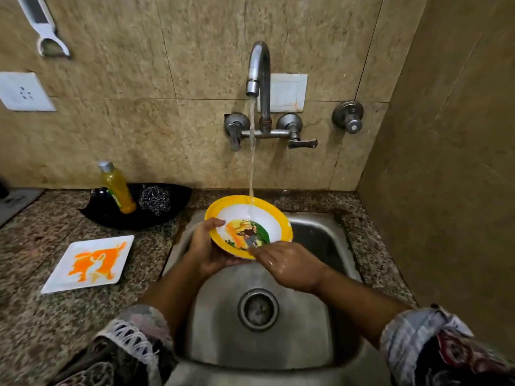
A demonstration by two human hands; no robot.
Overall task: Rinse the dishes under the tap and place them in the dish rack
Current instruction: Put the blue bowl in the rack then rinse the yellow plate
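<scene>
Water from curved steel tap [259, 68] hits yellow-rimmed round picture bowl [250, 222], tilted over steel sink [315, 238]. Left hand [207, 246] cups left rim, closed on it; right hand [289, 264] loosely open, fingertips rubbing near rim. Likely light, rigid, wet-slippery: grip rim both sides.

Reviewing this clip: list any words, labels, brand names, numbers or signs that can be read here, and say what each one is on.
No text can be read in this view.
Bottle of yellow liquid: has a green label, too small and blurred to read.
Bowl under the tap: a printed picture only, no letters visible.
Square plate on the counter: an orange design, no words.
Wall socket: no markings legible.
</scene>
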